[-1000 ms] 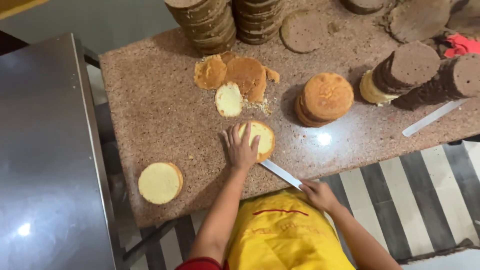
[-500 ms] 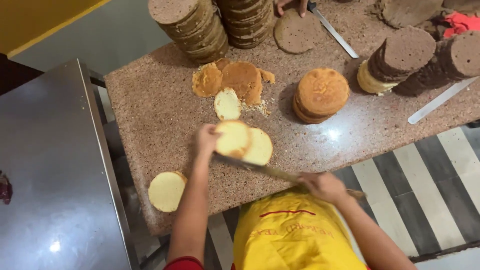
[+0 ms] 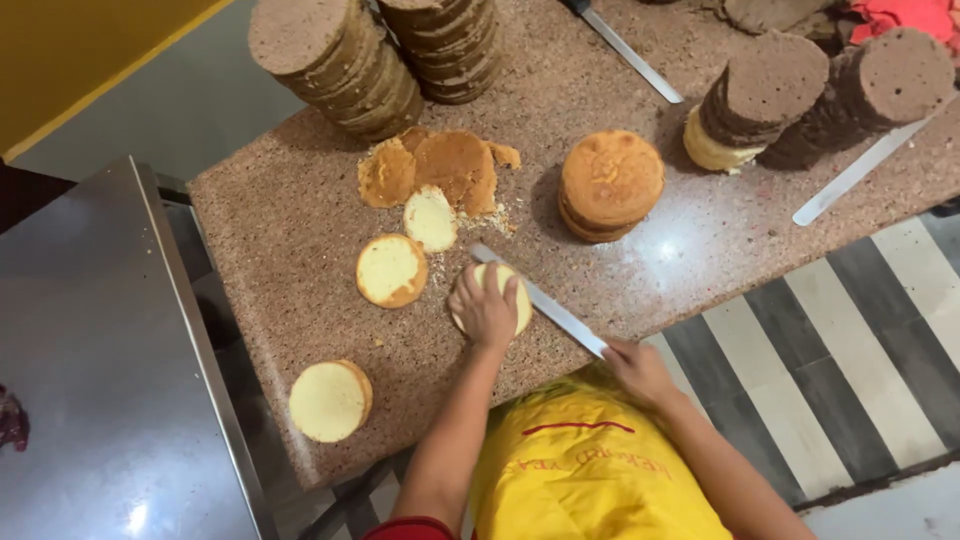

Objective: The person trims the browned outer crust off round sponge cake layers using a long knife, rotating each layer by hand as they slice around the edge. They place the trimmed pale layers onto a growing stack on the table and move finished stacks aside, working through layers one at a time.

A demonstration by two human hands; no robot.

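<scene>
Down on the speckled brown table [image 3: 300,240], the left hand [image 3: 485,308] lies flat on a small round yellow cake [image 3: 518,300], its fingers spread and pressing on the top; the cake sits near the front edge of the table. Close by, the right hand [image 3: 636,368] has its grip closed tight around the handle of a long knife [image 3: 540,300]; the blade lies flat and runs up to the side of that cake, touching it just beside the left hand's fingers.

To the left of the pressed cake lies a thin cake slice [image 3: 391,270], pale on top with a brown rim; above it is a smaller pale piece [image 3: 431,219]; behind that are brown crust pieces [image 3: 440,168] with crumbs around them. Another round yellow cake [image 3: 330,400] sits alone near the table's front left corner, well apart from the hands.

Further back, a stack of golden cakes [image 3: 611,184] stands to the right of the crusts; tall stacks of dark brown cakes [image 3: 370,55] lean at the back; more dark cakes [image 3: 820,95] lie tipped over at the right. Two more long knives lie on the table, one at the back [image 3: 625,50] and one at the right [image 3: 860,172].

No bowl, box or tray shows; every cake rests right on the table. A grey metal surface [image 3: 100,370] stands to the left.
</scene>
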